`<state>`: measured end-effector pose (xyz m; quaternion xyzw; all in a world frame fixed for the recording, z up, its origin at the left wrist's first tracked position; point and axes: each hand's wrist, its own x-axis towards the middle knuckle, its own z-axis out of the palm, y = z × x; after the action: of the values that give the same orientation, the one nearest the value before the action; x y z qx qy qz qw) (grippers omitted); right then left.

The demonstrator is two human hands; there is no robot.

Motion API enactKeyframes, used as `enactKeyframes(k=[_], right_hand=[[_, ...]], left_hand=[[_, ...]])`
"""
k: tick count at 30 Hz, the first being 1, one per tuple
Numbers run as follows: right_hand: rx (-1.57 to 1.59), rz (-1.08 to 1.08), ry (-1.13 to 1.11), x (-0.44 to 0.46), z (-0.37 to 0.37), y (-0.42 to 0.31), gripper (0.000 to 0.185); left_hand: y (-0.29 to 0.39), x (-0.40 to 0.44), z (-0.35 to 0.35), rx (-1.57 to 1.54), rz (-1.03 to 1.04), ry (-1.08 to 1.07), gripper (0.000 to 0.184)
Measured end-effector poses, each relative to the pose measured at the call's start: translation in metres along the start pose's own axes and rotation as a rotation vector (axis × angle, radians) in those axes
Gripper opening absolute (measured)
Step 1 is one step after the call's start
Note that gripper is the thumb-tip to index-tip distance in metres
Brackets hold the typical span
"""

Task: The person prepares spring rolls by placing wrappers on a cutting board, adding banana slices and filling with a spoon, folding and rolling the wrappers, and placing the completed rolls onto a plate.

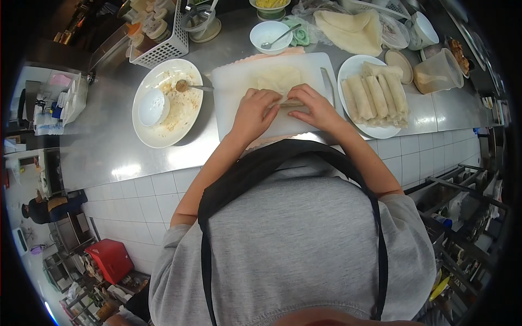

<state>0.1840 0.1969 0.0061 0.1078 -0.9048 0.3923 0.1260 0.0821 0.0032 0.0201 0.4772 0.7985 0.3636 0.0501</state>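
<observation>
A pale wrapper sheet (280,79) lies on the white cutting board (231,87), its near part rolled into a short roll (292,102). My left hand (254,113) has its curved fingertips at the left end of the roll. At the right end, my right hand (315,107) is bent round the roll, fingers above and thumb below. Finished-looking pale rolls (375,98) lie side by side on a white plate (343,70) to the right. An oval plate (185,122) with filling scraps, a spoon (187,86) and a small white bowl (154,107) stands on the left.
Behind the board are a white bowl with a spoon (269,37), a green cloth (300,35) and stacked wrapper sheets (350,30). A white basket of bottles (163,54) stands back left, a plastic container (437,73) at right. Another person (51,209) is far left.
</observation>
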Motion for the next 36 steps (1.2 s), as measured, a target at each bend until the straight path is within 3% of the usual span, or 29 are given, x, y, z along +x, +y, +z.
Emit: enactKeyframes(k=[2,6,8,11,14,21,23,24,26,28,30,31,33,36], right_hand=[[0.047,0.096,0.061,0.002,0.0,-0.007,0.035],[-0.004,0.071,0.105,0.003,0.01,0.002,0.038],[0.005,0.095,0.118,0.003,0.012,0.003,0.037],[-0.033,0.039,0.126,0.005,0.011,0.001,0.038],[-0.161,0.008,0.108,0.007,0.009,0.0,0.037],[-0.195,-0.101,0.113,0.006,0.01,0.005,0.031],[-0.24,-0.098,0.033,0.007,0.009,0.008,0.028],[-0.241,-0.098,0.034,0.007,0.009,0.009,0.028],[-0.24,-0.091,0.035,0.008,0.008,0.008,0.026],[-0.236,-0.088,0.04,0.007,0.008,0.007,0.025],[-0.234,-0.09,0.047,0.009,0.009,0.009,0.024],[-0.218,-0.1,0.052,0.008,0.01,0.012,0.024],[-0.206,-0.107,0.059,0.007,0.008,0.014,0.023],[-0.166,-0.088,0.054,0.006,0.006,0.012,0.025]], left_hand=[[-0.003,0.0,0.001,0.135,0.072,-0.047,0.025],[-0.021,0.001,0.008,-0.005,0.165,-0.005,0.024],[-0.02,0.001,0.007,-0.302,-0.011,-0.099,0.022],[-0.024,0.005,0.005,-0.328,0.007,-0.15,0.021],[-0.029,0.01,0.008,-0.163,0.063,-0.157,0.021],[-0.035,0.008,0.008,-0.141,0.093,-0.155,0.022],[-0.035,0.008,0.006,-0.491,-0.017,-0.119,0.022],[-0.037,0.01,0.004,-0.491,-0.016,-0.119,0.022],[-0.046,0.02,-0.005,-0.422,0.015,-0.037,0.025],[-0.06,0.028,-0.003,-0.315,-0.008,-0.126,0.027],[-0.06,0.032,-0.002,0.129,0.086,-0.106,0.028],[-0.054,0.033,-0.004,0.129,0.088,-0.105,0.028],[-0.038,0.03,-0.007,0.028,0.115,0.156,0.028],[-0.03,0.012,-0.015,0.128,0.269,-0.006,0.033]])
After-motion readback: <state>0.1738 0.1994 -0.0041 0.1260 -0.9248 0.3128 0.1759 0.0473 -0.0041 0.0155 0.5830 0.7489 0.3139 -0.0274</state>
